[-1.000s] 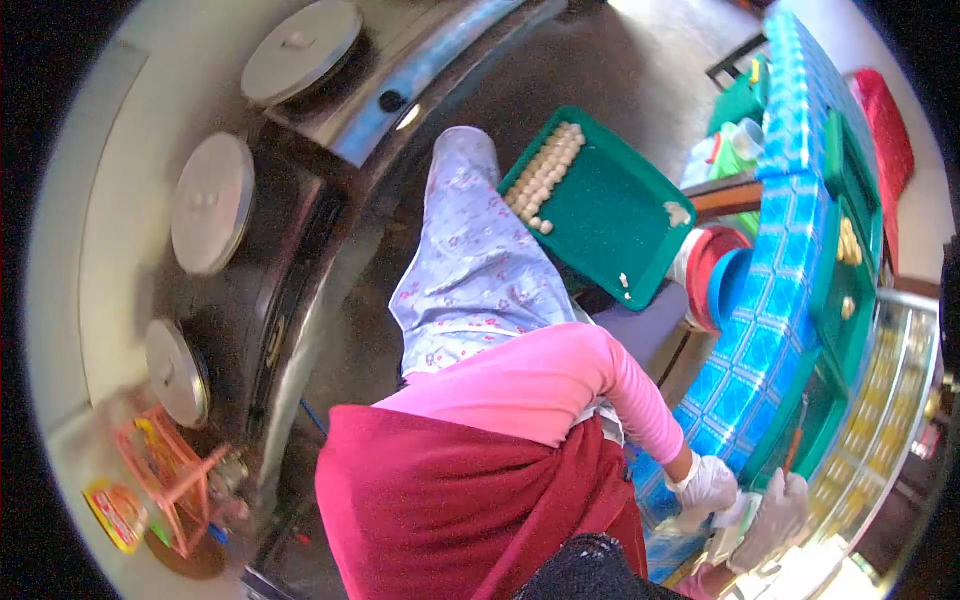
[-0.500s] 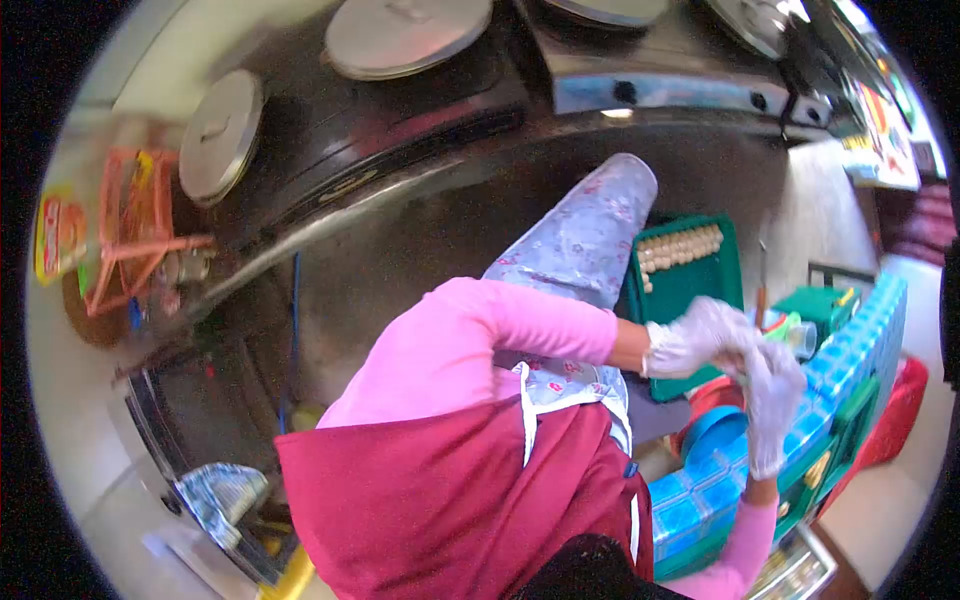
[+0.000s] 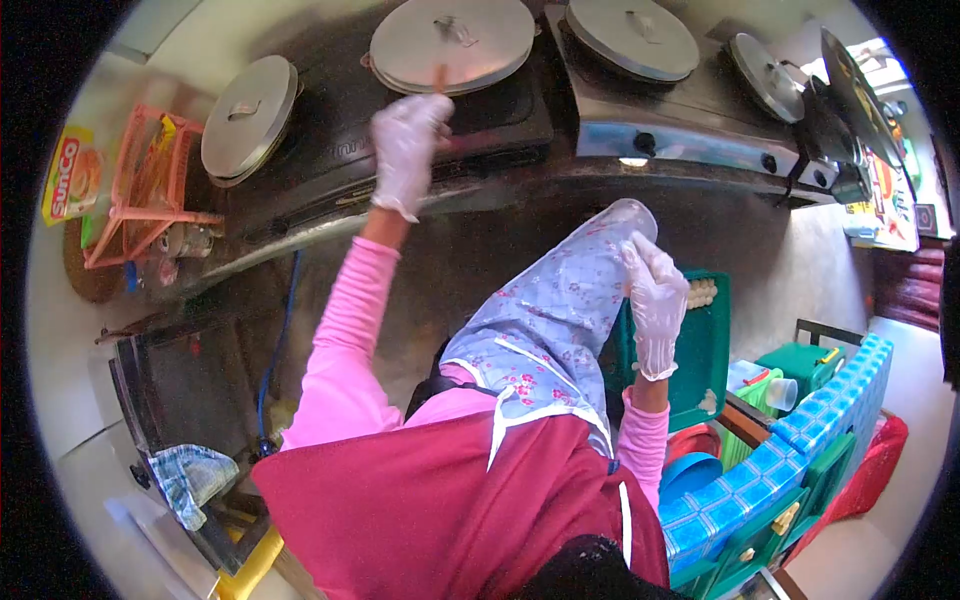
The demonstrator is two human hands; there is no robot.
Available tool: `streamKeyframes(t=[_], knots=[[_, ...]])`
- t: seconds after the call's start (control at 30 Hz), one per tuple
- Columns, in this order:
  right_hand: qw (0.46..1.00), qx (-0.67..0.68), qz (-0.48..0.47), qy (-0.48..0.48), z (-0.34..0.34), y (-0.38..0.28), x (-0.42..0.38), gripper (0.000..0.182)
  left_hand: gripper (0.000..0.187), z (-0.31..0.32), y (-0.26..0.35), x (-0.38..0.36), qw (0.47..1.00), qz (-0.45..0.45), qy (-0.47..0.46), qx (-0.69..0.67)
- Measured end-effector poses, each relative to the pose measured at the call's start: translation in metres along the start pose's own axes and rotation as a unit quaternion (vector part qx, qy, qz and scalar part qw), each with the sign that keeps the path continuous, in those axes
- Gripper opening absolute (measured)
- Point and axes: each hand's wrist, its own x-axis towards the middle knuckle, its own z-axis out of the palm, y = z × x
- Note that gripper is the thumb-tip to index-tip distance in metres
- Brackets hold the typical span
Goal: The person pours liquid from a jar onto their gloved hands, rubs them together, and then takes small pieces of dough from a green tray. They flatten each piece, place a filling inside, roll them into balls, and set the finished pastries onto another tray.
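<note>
OK, left hand [image 3: 408, 150]: gloved, grip closed on a brown-handled tool [image 3: 441, 78], up at the dark stove [image 3: 500, 125]. Handle sticks out above the fist, overlapping the near part of the big round lid [image 3: 410, 45]; can't tell if they touch. Right hand [image 3: 657, 305]: gloved too, lower, beside the flowered apron [image 3: 550, 290] and in front of the green tray [image 3: 690, 385]. Fingers loosely bent; can't tell whether that grip has anything. Pale round pieces [image 3: 702, 293] sit toward the tray's far end, near the right hand. Another lid [image 3: 270, 105] to the left, two more lids [image 3: 610, 35] to the right. Blue-checked bench [image 3: 790, 425] at far right, blue basin [image 3: 690, 475] just beside it.
</note>
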Motion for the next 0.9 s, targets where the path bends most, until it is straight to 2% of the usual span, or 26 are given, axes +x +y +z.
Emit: streamKeyframes(t=[0.03, 0.07, 0.13, 0.23, 0.3, 0.37, 0.4, 0.43, 0.53, 0.6, 0.63, 0.67, 0.7, 0.73, 0.8, 0.83, 0.87, 0.9], knots=[[1.000, 0.008, -0.010, 0.013, 0.000, 0.024, -0.003, 0.035, 0.020, -0.012, -0.002, 0.026, 1.000, 0.026, -0.008, 0.013], [0.998, 0.042, 0.041, 0.013, -0.006, 0.022, -0.010, 0.034, 0.020, -0.021, -0.006, 0.051, 0.998, 0.049, -0.016, 0.026], [0.984, 0.111, 0.140, 0.008, -0.018, 0.014, -0.025, 0.032, 0.019, -0.031, -0.012, 0.100, 0.985, 0.073, 0.004, 0.159], [0.981, 0.134, 0.138, 0.040, -0.021, 0.035, -0.042, 0.029, 0.027, -0.023, -0.011, 0.132, 0.982, 0.095, 0.026, 0.163], [0.977, 0.121, 0.169, 0.049, -0.030, 0.040, -0.050, 0.028, 0.023, -0.021, 0.002, 0.121, 0.960, 0.236, -0.012, 0.148], [0.977, 0.174, 0.109, 0.059, -0.033, 0.041, -0.056, 0.027, 0.019, 0.011, 0.019, 0.088, 0.977, 0.202, -0.060, 0.040], [0.974, 0.194, 0.084, 0.080, -0.036, 0.043, -0.061, 0.027, 0.017, 0.030, 0.037, 0.055, 0.991, 0.088, -0.088, -0.047], [0.992, 0.091, 0.006, 0.087, -0.042, 0.037, -0.063, 0.024, 0.016, 0.053, 0.042, 0.024, 0.985, 0.055, -0.148, -0.065], [0.975, 0.157, -0.044, 0.151, -0.045, 0.013, -0.063, 0.018, 0.016, 0.123, 0.042, -0.083, 0.948, -0.008, -0.307, -0.084], [0.967, 0.101, -0.077, 0.219, -0.044, 0.018, -0.068, 0.016, 0.018, 0.153, 0.034, -0.148, 0.900, -0.043, -0.427, -0.074], [0.921, -0.130, -0.198, 0.311, -0.045, 0.034, -0.070, 0.015, 0.015, 0.163, 0.036, -0.177, 0.878, -0.036, -0.472, -0.067], [0.940, -0.011, -0.150, 0.306, -0.057, 0.025, -0.085, 0.014, 0.013, 0.172, 0.036, -0.205, 0.853, -0.028, -0.518, -0.062], [0.870, -0.187, -0.199, 0.411, -0.058, 0.043, -0.091, 0.015, 0.010, 0.180, 0.030, -0.226, 0.828, 0.060, -0.556, -0.045], [0.918, 0.140, 0.049, 0.369, -0.070, 0.028, -0.111, 0.019, 0.008, 0.189, 0.021, -0.243, 0.798, 0.149, -0.582, -0.037], [0.881, 0.128, 0.085, 0.448, -0.080, 0.047, -0.137, 0.025, 0.006, 0.201, 0.021, -0.276, 0.760, 0.096, -0.639, -0.073], [0.846, 0.203, 0.100, 0.483, -0.084, 0.051, -0.153, 0.020, 0.007, 0.206, 0.022, -0.293, 0.729, 0.141, -0.665, -0.081], [0.821, 0.217, 0.133, 0.512, -0.093, 0.045, -0.170, 0.027, 0.009, 0.210, 0.024, -0.304, 0.700, 0.188, -0.684, -0.087], [0.817, 0.131, 0.113, 0.549, -0.097, 0.037, -0.188, 0.027, 0.012, 0.211, 0.028, -0.315, 0.659, 0.195, -0.715, -0.130]])
